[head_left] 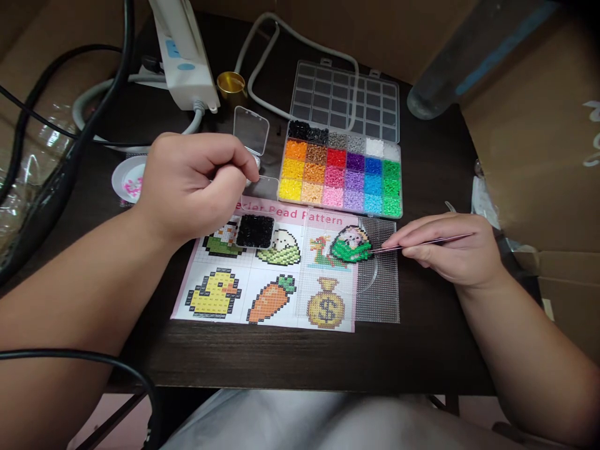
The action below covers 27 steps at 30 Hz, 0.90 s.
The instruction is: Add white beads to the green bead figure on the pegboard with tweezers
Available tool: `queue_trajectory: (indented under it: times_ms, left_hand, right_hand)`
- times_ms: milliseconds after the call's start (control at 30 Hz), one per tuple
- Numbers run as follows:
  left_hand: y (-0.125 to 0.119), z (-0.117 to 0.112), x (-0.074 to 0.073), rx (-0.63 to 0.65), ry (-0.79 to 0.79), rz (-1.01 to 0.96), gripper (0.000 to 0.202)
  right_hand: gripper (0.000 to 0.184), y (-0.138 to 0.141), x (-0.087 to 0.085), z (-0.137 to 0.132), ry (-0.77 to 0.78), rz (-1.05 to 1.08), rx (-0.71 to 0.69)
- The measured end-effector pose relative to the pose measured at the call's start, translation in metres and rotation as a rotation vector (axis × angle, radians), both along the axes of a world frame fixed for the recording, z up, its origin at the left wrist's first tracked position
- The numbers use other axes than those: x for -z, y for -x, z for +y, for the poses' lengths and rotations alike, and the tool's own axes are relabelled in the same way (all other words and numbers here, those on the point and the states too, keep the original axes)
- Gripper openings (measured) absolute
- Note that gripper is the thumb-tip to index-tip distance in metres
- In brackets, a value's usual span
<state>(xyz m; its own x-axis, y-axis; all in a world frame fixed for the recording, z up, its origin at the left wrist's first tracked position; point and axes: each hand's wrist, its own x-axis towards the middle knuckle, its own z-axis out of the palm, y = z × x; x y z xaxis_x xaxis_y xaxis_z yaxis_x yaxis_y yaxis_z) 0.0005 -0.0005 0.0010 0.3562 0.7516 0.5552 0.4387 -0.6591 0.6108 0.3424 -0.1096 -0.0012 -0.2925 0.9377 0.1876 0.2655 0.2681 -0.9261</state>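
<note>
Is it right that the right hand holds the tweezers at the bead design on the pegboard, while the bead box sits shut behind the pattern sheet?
Not quite: the bead box is open, its clear lid folded back. The rest stands: the right hand holds the tweezers at the bead design on the pegboard. The head view shows it.

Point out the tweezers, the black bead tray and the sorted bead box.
tweezers (422,243): head view, mid-shaft, held in right hand.
black bead tray (255,230): head view, middle of the black beads.
sorted bead box (341,172): head view, centre of the coloured compartments.
</note>
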Motion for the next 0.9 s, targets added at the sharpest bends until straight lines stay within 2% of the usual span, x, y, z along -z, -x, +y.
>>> queue_trajectory:
  times_ms: [200, 633, 900]
  left_hand:
    - [-0.0017, -0.0015, -0.001, -0.014, 0.018, -0.004, 0.025]
    - [-0.0003, -0.001, -0.001, 0.04, -0.052, 0.0, 0.024]
    - [-0.0005, -0.0008, -0.0001, 0.046, -0.064, -0.003, 0.025]
  right_hand:
    - [0.009, 0.0024, -0.0025, 0.0001, 0.038, -0.007, 0.039]
    - [0.025, -0.0035, 0.0046, -0.004, -0.023, -0.054, 0.037]
    - [0.028, -0.0039, 0.0058, -0.0029, -0.038, -0.061, 0.014]
